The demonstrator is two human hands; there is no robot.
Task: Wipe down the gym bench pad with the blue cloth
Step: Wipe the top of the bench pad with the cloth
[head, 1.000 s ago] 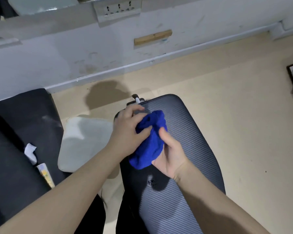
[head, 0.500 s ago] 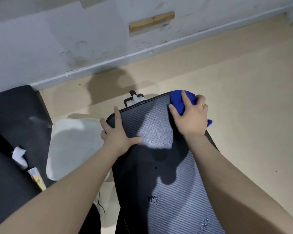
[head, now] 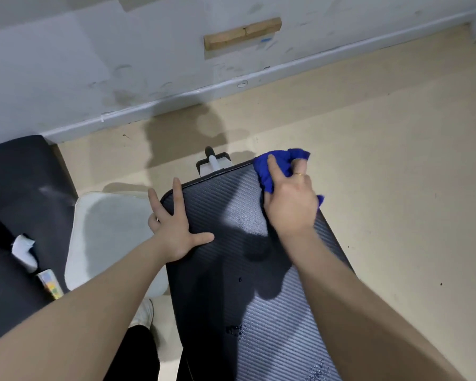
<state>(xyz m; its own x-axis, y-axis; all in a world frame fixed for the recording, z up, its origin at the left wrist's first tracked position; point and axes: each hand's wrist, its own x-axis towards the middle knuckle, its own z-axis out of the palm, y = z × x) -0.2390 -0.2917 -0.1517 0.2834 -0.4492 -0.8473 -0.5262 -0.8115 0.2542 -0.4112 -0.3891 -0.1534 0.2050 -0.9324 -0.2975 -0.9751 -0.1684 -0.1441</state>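
Your right hand (head: 289, 204) presses the blue cloth (head: 279, 166) onto the far right corner of the bench pad (head: 231, 270), with fingers curled round the bunched cloth. Your left hand (head: 173, 229) lies flat on the pad's left edge, fingers spread, holding nothing. Small water drops (head: 234, 329) sit on the pad nearer you. A white cushion (head: 110, 232) lies on the floor (head: 396, 160) just beside the bench.

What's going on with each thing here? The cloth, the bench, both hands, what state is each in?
blue cloth: bunched, pressed on the pad's far right corner.
bench pad: lying flat, water droplets near its middle and near end.
right hand: on the cloth, fingers curled into it.
left hand: flat on the pad's left edge, fingers spread.
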